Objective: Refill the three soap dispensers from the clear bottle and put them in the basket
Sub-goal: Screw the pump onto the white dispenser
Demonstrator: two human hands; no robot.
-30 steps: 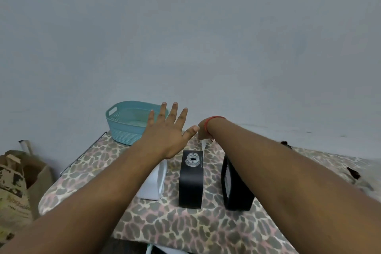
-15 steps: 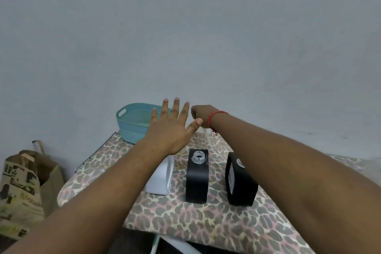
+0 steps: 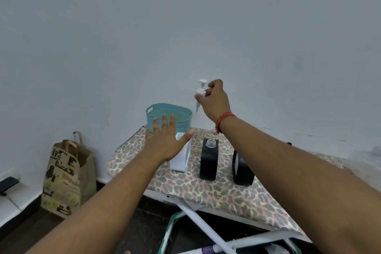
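Your right hand [image 3: 214,99]: fingers pinch white pump [image 3: 200,91], held aloft. Your left hand [image 3: 165,140]: fingers spread above white dispenser [image 3: 181,156].

Bare forearms, red thread wristband [image 3: 223,118]

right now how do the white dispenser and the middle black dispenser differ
The white dispenser is white and partly covered by the open left hand; the middle black dispenser is black with no hand on it. The black one's open neck shows plainly; the white one's top is mostly hidden. The white one stands nearer the basket. Both stand upright on the patterned board.
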